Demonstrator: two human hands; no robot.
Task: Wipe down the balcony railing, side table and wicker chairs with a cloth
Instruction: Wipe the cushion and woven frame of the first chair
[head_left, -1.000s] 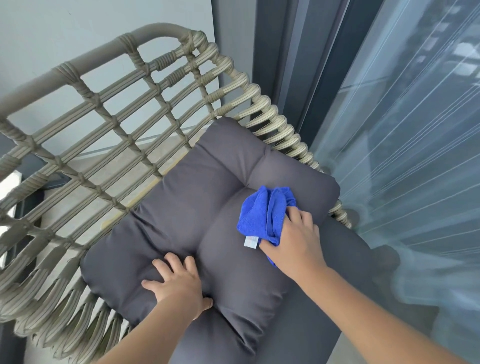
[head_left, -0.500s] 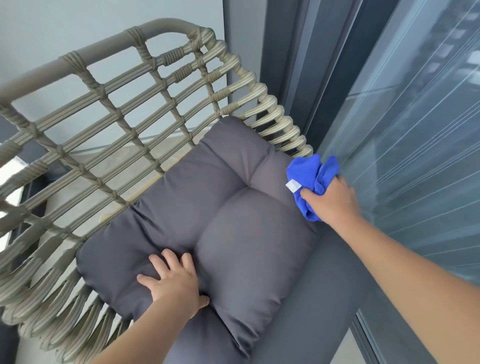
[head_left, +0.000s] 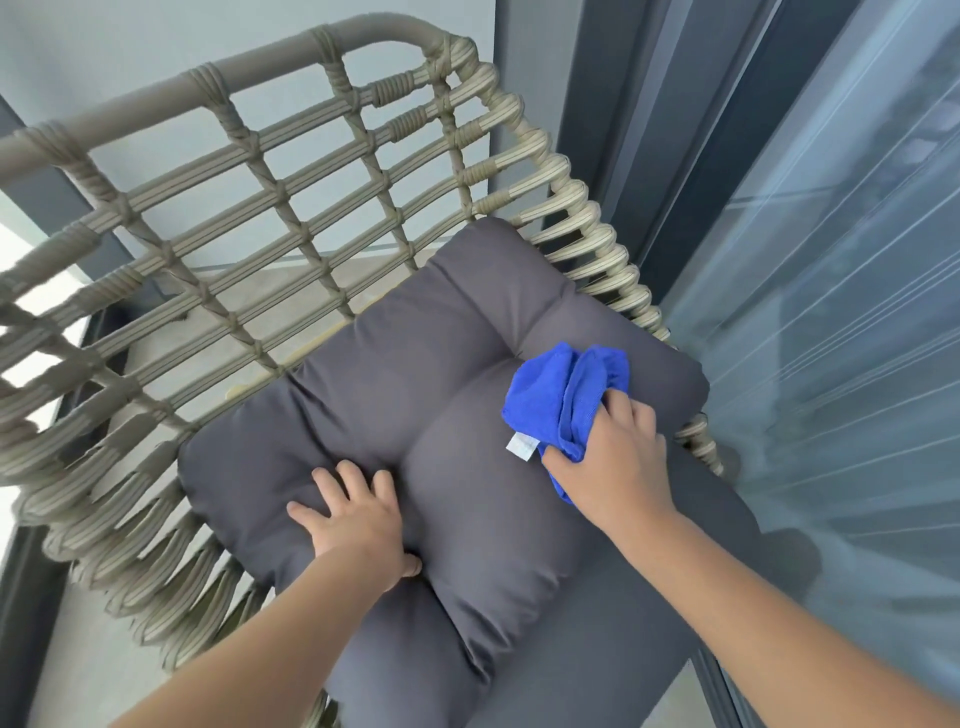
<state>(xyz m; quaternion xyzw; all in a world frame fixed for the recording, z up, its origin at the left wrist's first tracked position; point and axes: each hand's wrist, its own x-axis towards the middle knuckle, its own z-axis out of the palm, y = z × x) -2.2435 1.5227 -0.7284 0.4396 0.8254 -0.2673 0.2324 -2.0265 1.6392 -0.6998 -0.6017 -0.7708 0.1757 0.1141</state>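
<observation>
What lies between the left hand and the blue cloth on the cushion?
Only bare dark grey padded cushion, in the head view: its tufted seam separates the left hand from the blue microfibre cloth.

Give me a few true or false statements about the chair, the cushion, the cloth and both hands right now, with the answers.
1. The right hand grips a bunched blue cloth on the grey cushion. True.
2. The left hand holds a spray bottle. False: it rests on the cushion, holding nothing.
3. The cushion lies on the wicker chair. True.
4. The cloth is draped over the chair's top rail. False: it sits on the cushion.
5. A white tag shows on the cloth. True.
</observation>
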